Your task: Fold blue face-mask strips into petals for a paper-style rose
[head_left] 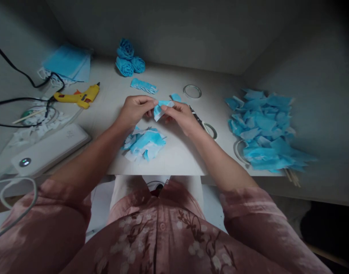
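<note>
Between my two hands, over the middle of the table, is a small blue and white fabric piece. My left hand pinches its left side with thumb and fingers. On the other side my right hand grips it, thumb on top. Just below my left hand lies a loose pile of blue and white scraps. Another blue scrap shows behind my right hand. Scissors lie beside my right wrist, partly covered by it. A folded, pleated blue strip rests beyond my hands.
Blue fabric roses stand at the back. On the left are face masks, a yellow glue gun, black cables and a white power bank. A tape ring lies back right. A large blue scrap heap covers the right side.
</note>
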`<state>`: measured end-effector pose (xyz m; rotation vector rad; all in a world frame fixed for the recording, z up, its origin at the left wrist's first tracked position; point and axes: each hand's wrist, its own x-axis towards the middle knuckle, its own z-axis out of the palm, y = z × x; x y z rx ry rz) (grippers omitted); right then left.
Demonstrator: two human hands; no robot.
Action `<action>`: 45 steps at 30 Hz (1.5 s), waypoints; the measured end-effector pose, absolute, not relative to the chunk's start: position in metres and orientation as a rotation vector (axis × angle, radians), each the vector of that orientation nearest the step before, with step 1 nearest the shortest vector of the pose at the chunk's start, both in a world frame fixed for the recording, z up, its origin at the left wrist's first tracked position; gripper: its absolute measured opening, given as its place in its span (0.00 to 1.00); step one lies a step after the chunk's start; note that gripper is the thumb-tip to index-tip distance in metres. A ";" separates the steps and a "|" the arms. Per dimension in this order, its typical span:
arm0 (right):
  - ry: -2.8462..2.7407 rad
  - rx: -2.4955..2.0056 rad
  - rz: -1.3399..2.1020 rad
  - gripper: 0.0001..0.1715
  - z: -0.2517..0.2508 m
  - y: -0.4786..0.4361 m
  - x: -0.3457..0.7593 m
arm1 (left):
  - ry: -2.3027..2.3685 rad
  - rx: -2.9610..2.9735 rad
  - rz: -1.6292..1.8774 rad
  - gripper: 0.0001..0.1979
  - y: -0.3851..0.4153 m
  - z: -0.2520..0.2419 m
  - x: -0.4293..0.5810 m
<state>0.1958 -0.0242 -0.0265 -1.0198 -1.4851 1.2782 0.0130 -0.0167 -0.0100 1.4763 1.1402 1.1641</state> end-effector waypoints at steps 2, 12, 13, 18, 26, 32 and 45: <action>-1.499 -1.027 1.239 0.28 -0.028 -0.024 0.195 | 1.142 1.471 1.166 0.08 -0.017 -0.010 0.013; -1.511 -1.019 1.183 0.22 -0.032 -0.018 0.199 | 1.081 1.307 1.104 0.13 -0.016 -0.009 0.013; -1.517 -1.016 1.187 0.21 -0.032 -0.017 0.200 | 1.072 1.294 1.098 0.14 -0.016 -0.008 0.013; -1.540 -1.022 1.203 0.20 -0.033 -0.017 0.201 | 1.005 1.311 1.050 0.13 -0.017 -0.009 0.011; -1.554 -1.021 1.203 0.24 -0.031 -0.019 0.200 | 0.990 1.381 1.041 0.08 -0.016 -0.015 0.010; -1.561 -1.032 1.205 0.27 -0.030 -0.021 0.199 | 1.022 1.372 1.055 0.07 -0.019 -0.009 0.012; -1.428 -1.005 1.141 0.35 -0.027 -0.019 0.198 | 1.063 1.359 1.029 0.09 -0.018 -0.009 0.013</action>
